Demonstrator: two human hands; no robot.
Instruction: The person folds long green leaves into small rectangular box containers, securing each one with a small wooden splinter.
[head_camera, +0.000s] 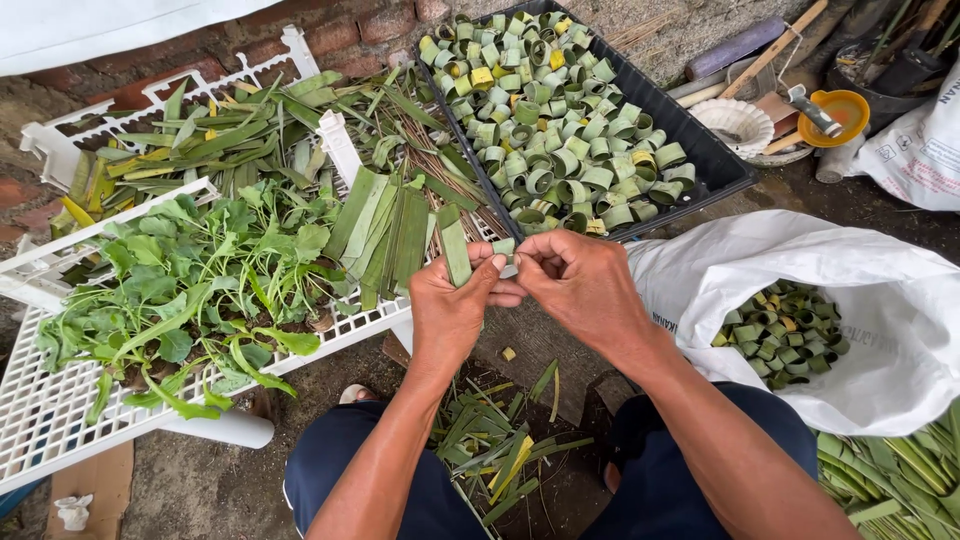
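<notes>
My left hand (452, 305) pinches a flat green leaf strip (455, 243) that sticks up from between its thumb and fingers. My right hand (580, 282) meets it fingertip to fingertip and grips the strip's curled end (504, 246). Both hands hover just in front of a black tray (708, 150) packed with several rolled green leaf rings (555, 130). A row of cut flat leaf strips (385, 232) lies on the white plastic rack (60, 410) just left of my hands.
Leafy seedlings (190, 290) and long loose leaves (220, 135) cover the white rack. A white sack (880, 300) at right holds more leaf rings (785, 330). Leaf scraps (495, 445) lie on the ground between my knees. An orange funnel (845, 112) and a white bowl (740, 125) sit at back right.
</notes>
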